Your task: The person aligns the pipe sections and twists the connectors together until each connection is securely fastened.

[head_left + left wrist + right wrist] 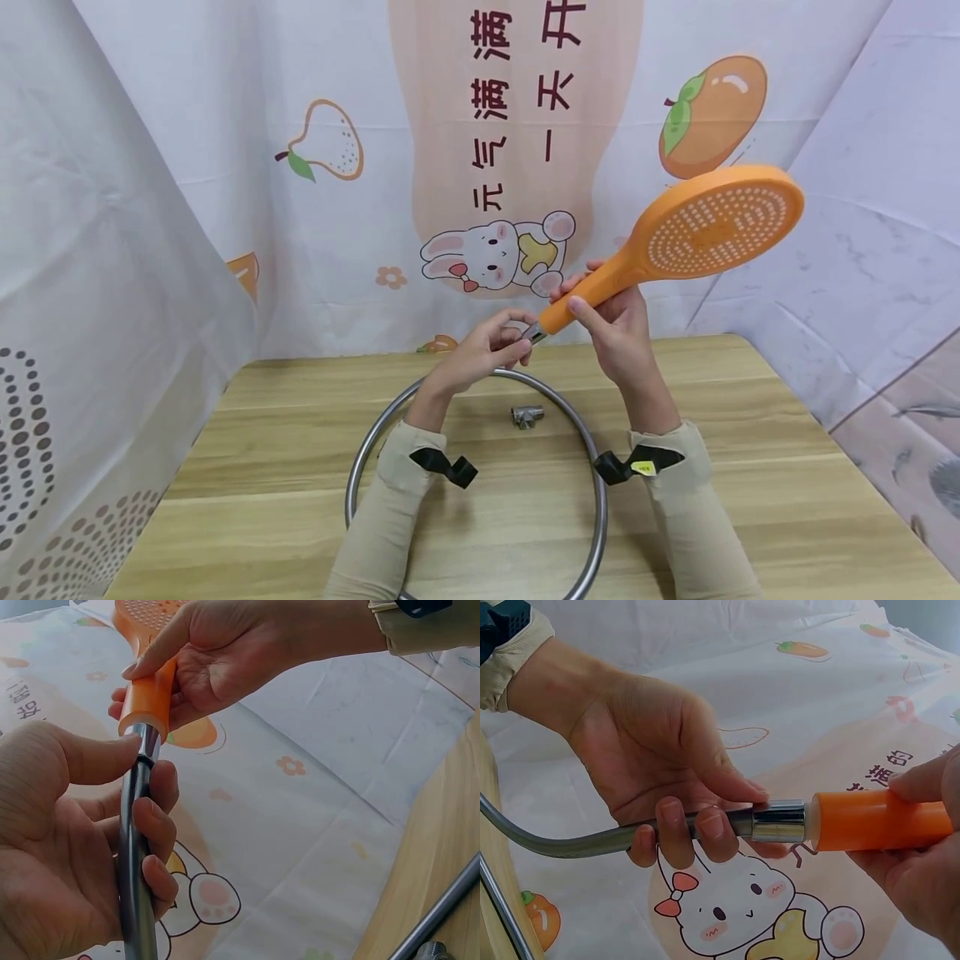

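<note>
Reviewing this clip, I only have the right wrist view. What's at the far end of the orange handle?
Observer: In the head view, the handle widens into a broad, rounded shower head.
Operator: Is the rest of the hose straight?
Observer: No, it curves in a wide loop on the table.
Operator: Anything inside that loop?
Observer: Yes, a small metal tee.
</note>
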The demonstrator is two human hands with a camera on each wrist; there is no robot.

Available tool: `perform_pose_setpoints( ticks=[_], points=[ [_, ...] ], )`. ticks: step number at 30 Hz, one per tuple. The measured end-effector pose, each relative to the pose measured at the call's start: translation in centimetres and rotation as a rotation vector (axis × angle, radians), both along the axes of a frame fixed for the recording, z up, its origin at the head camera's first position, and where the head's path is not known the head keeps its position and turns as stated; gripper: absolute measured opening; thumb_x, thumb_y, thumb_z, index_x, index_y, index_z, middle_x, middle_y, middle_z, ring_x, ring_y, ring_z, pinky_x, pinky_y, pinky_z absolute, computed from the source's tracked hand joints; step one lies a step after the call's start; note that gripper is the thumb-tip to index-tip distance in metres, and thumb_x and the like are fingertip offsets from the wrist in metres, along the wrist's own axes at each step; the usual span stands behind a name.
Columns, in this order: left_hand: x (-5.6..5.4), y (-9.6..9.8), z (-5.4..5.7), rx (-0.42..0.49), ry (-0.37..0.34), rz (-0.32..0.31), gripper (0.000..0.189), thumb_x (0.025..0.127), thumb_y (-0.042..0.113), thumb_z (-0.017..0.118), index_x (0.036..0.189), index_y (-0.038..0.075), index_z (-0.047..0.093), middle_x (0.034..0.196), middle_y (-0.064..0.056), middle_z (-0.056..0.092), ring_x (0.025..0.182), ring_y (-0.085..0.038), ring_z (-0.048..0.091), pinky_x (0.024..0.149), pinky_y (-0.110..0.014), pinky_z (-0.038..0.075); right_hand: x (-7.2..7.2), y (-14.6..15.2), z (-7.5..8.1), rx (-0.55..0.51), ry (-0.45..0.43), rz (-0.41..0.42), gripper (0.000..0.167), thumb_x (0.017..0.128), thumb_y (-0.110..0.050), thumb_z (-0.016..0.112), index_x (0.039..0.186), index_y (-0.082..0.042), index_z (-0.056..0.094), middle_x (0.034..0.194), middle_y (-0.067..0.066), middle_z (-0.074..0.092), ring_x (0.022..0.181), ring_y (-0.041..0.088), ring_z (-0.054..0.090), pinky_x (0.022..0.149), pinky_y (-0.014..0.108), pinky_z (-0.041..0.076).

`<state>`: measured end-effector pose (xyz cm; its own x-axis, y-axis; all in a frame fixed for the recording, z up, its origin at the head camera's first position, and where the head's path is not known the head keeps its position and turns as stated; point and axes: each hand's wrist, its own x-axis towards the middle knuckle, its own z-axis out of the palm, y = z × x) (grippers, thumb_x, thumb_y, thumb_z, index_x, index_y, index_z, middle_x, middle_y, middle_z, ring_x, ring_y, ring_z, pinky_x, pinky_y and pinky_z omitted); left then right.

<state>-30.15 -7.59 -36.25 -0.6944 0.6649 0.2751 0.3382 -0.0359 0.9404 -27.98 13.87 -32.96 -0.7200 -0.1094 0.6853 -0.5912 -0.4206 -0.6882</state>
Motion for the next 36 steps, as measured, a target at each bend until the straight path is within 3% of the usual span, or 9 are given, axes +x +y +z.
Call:
perform_pose_setpoints(
  ticks=[8, 12, 16, 22, 29, 36],
  points=[
    [-0.12, -0.05, -0.11, -0.001, -0.003, 0.015, 0.017, 0.108, 0.006, 0.047, 0.122, -0.003, 0.051, 0.083, -0.005, 0.059, 0.07, -0.012, 0.049, 0.063, -0.021, 0.042, 0.05, -0.09, -0.13, 0.022, -0.004, -0.008, 0.05, 0.093, 0.022, 0.049, 0.13, -0.011, 0.047, 0.107, 0.009, 0.066, 0.1, 0.021, 0.07, 0.098, 0.034, 0.056],
    [-0.23, -0.17, -0.15, -0.008, 0.017, 0.014, 0.025, 0.11, 0.011, 0.041, 0.116, -0.008, 0.056, 0.082, -0.003, 0.057, 0.07, -0.012, 0.046, 0.064, -0.022, 0.04, 0.05, -0.2, -0.16, 0.03, -0.002, -0.017, 0.05, 0.093, 0.022, 0.049, 0.131, -0.011, 0.047, 0.107, 0.008, 0.066, 0.1, 0.021, 0.071, 0.098, 0.034, 0.057],
    [-0.37, -0.33, -0.11, -0.008, 0.019, 0.018, 0.031, 0.111, 0.014, 0.04, 0.119, -0.01, 0.057, 0.082, -0.003, 0.057, 0.071, -0.012, 0.046, 0.065, -0.023, 0.04, 0.02, -0.32, -0.08, 0.034, 0.008, -0.03, 0.05, 0.093, 0.022, 0.05, 0.131, -0.01, 0.046, 0.107, 0.009, 0.066, 0.1, 0.021, 0.071, 0.098, 0.035, 0.057],
    [-0.21, -0.36, 0.16, 0.003, -0.014, 0.009, 0.027, 0.107, 0.006, 0.049, 0.132, -0.004, 0.049, 0.085, -0.005, 0.062, 0.071, -0.016, 0.049, 0.064, -0.021, 0.042, 0.05, -0.34, 0.12, 0.021, 0.018, -0.046, 0.048, 0.092, 0.022, 0.05, 0.131, -0.005, 0.045, 0.106, 0.01, 0.066, 0.1, 0.022, 0.071, 0.098, 0.035, 0.057],
    [-0.2, -0.13, 0.1, -0.025, -0.018, 0.049, 0.019, 0.107, 0.008, 0.051, 0.124, 0.001, 0.051, 0.085, -0.004, 0.062, 0.069, -0.022, 0.043, 0.058, -0.022, 0.037, 0.26, -0.3, 0.29, 0.021, 0.021, -0.057, 0.049, 0.092, 0.023, 0.05, 0.13, -0.008, 0.046, 0.106, 0.009, 0.066, 0.1, 0.023, 0.07, 0.098, 0.034, 0.057],
    [-0.26, -0.12, 0.09, 0.009, 0.011, 0.069, 0.023, 0.109, 0.01, 0.045, 0.117, -0.007, 0.059, 0.082, -0.002, 0.058, 0.07, -0.021, 0.043, 0.062, -0.025, 0.036, 0.35, -0.43, 0.38, 0.025, 0.043, -0.045, 0.049, 0.093, 0.021, 0.05, 0.131, -0.01, 0.046, 0.108, 0.01, 0.065, 0.102, 0.022, 0.07, 0.099, 0.035, 0.056]
  ],
)
